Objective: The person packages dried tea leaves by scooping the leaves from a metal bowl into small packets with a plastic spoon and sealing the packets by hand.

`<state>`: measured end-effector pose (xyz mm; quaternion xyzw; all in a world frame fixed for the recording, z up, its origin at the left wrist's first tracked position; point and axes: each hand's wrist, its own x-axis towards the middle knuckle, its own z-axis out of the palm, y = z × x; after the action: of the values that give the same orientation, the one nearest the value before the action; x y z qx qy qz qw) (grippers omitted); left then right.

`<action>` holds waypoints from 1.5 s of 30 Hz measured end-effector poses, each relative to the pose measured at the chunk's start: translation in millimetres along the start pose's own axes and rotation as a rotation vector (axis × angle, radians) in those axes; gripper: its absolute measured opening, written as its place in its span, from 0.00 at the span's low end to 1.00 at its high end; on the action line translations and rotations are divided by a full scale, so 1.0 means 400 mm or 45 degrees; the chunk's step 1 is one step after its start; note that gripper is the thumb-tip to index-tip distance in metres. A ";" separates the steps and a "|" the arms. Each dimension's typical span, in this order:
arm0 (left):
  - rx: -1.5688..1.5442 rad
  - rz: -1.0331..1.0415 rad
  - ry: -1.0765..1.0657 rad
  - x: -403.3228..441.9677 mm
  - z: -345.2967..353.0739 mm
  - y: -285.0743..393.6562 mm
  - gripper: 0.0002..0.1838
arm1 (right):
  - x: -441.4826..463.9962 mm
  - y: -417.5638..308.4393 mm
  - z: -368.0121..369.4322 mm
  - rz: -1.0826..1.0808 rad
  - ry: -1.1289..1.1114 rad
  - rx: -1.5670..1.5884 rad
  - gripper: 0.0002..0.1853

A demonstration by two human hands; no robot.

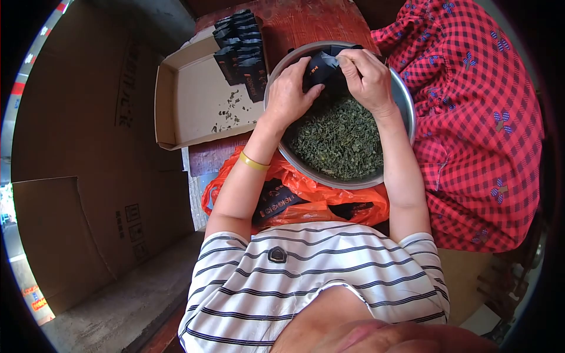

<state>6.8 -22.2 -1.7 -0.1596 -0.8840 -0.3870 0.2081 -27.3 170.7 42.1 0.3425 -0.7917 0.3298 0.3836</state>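
Note:
A wide metal bowl [347,184] holds loose dried green leaves [338,138] that look like tea. Over its far part, a small black packet [321,69] with orange print is between my hands. My left hand [291,91] grips the packet's left side, the thumb stretched toward its lower edge. At the packet's upper right, my right hand [368,79] pinches the edge with thumb and fingers, where a pale, shiny inner side shows. Some fingertips are hidden behind the packet, and I cannot tell whether anything is inside it.
Left of the bowl stands a shallow cardboard box [191,97] with leaf crumbs and rows of black packets [241,50]. An orange plastic bag [235,170] with more black packets lies below the bowl. Red checked cloth [471,117] covers the right side; a large carton [76,129] stands left.

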 end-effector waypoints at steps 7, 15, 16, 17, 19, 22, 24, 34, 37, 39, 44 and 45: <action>0.003 0.006 0.111 0.004 0.003 -0.008 0.33 | -0.016 0.076 -0.022 0.540 0.239 0.283 0.12; -0.195 -0.061 0.174 0.011 -0.001 -0.002 0.31 | -0.047 0.015 0.034 0.717 -0.959 -0.168 0.16; -0.187 -0.031 0.176 0.010 -0.002 -0.003 0.31 | -0.076 0.036 0.057 0.614 -0.877 -0.020 0.17; -0.186 -0.028 0.176 0.009 -0.004 -0.003 0.31 | -0.075 0.044 0.060 0.613 -0.874 -0.020 0.17; -0.195 -0.040 0.164 0.009 -0.005 -0.001 0.32 | -0.071 0.061 0.061 0.802 -1.008 0.489 0.17; -0.170 -0.070 0.151 0.007 -0.001 -0.005 0.32 | -0.057 0.060 0.042 0.896 -1.079 0.596 0.18; -0.162 -0.036 0.160 0.008 -0.002 -0.007 0.33 | -0.057 0.073 0.032 0.926 -0.980 0.718 0.18; -0.062 0.058 0.061 -0.001 0.000 -0.001 0.34 | -0.006 0.080 -0.044 0.991 0.085 0.870 0.19; -0.029 0.066 0.024 -0.001 -0.005 0.004 0.35 | 0.000 0.051 -0.036 0.928 0.226 0.768 0.18; -0.030 0.068 -0.004 -0.002 -0.004 0.005 0.35 | -0.002 0.047 -0.024 0.743 0.250 0.621 0.15; -0.038 0.055 0.008 0.001 -0.006 0.006 0.35 | 0.000 0.013 -0.023 0.304 0.099 0.235 0.11; -0.035 0.054 0.004 0.000 -0.006 0.005 0.36 | 0.004 0.009 -0.027 0.214 0.140 0.125 0.10</action>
<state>8.1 -22.7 0.9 -0.1804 -0.8748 -0.3948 0.2153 -27.1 180.6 47.9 0.2746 -0.7784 0.4175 0.3800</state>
